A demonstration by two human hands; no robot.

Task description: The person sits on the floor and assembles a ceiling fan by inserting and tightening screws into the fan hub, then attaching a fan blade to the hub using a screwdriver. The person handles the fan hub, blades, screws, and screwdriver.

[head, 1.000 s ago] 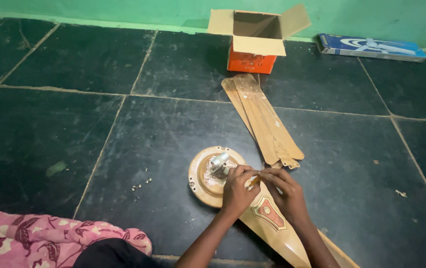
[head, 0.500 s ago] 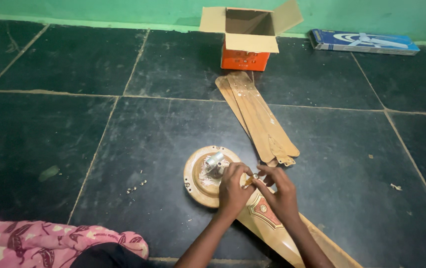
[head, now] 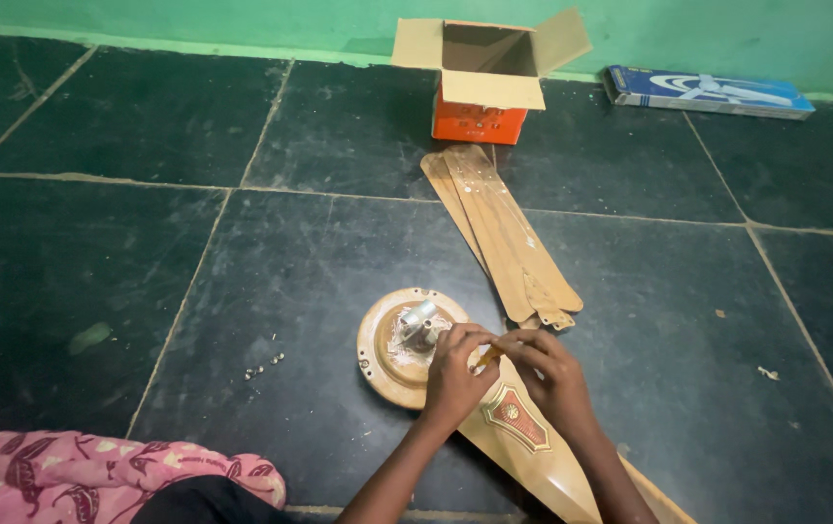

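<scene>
- Left hand (head: 455, 374) and right hand (head: 552, 374) meet at the near-right rim of the ceiling fan motor (head: 409, 344), on the floor (head: 145, 272).
- Both pinch narrow on a small yellowish piece (head: 487, 356); too small to identify.
- Fan blade (head: 533, 442) lies under the hands, root at the motor, tip running near-right.
- Blade: glossy tan, red-gold emblem. Likely stiff, light, slippery; hold by the root bracket.
- Motor probably heavy, stays put.
- Spare blades (head: 509, 233) stacked further off; loose screws (head: 263, 365) left of the motor.
</scene>
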